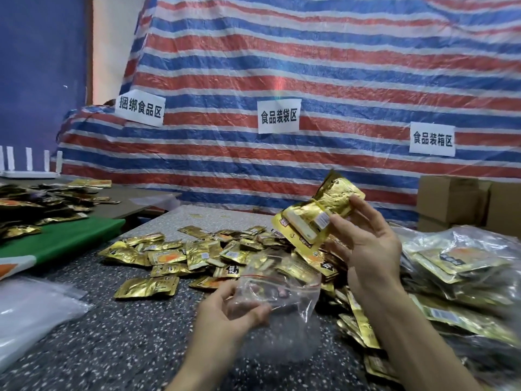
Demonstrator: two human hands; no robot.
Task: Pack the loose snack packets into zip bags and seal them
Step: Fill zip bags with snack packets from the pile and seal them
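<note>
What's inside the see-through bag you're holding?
It looks empty. The gold packets seen through the zip bag lie on the table behind it. The left hand covers one edge.

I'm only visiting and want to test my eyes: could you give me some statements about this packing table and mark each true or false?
1. The right hand holds a bundle of gold foil snack packets above the speckled dark table. True.
2. The left hand lies flat and empty on the table. False: it grips a clear plastic zip bag.
3. Loose gold foil packets lie scattered on the table. True.
4. The bundle is already inside the zip bag. False: it is outside it, in the right hand.
5. The red, white and blue striped tarpaulin carries only one sign. False: three white paper signs hang on it.
</note>
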